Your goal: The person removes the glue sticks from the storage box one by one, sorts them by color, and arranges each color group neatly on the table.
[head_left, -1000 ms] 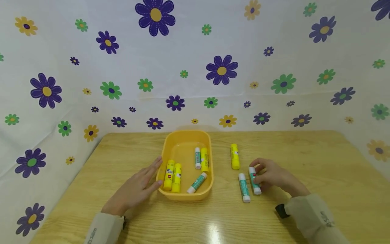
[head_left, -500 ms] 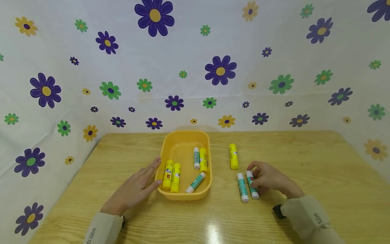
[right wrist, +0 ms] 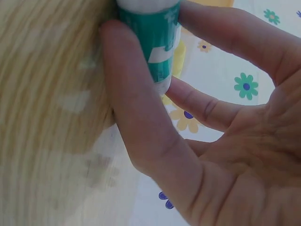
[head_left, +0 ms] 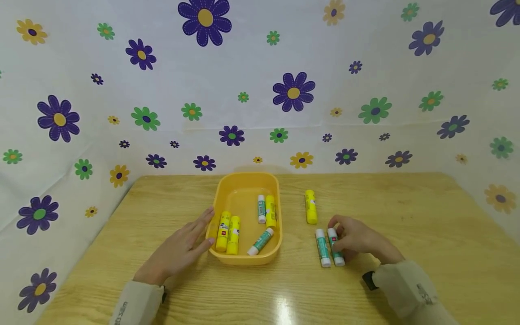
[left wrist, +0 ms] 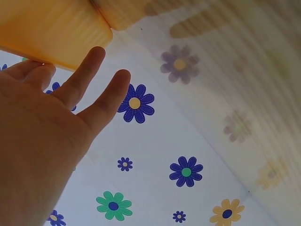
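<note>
My left hand point(head_left: 180, 248) lies with fingers extended against the left rim of a yellow plastic tray point(head_left: 248, 261). In the left wrist view, straight fingers point(left wrist: 87, 75) reach to the tray's wall. My right hand point(head_left: 361, 237) pinches a green-and-white glue stick point(head_left: 336, 247) between thumb and fingers on the table. The right wrist view shows this glue stick point(right wrist: 157, 42) close up, the thumb on one side. Just left of it lies a second green glue stick point(head_left: 322, 248), nearly parallel. A yellow glue stick point(head_left: 310, 206) lies farther back.
Inside the tray are two yellow glue sticks point(head_left: 233, 235) at the left, another yellow one point(head_left: 270, 212) and a green one point(head_left: 262, 209) at the right, and a slanted green one point(head_left: 260, 242). A flowered cloth point(head_left: 252, 67) rises behind the wooden table point(head_left: 227, 293).
My right hand has brought its green glue stick slightly left and toward me, closer beside the other green one. The left hand has stayed at the tray's rim.
</note>
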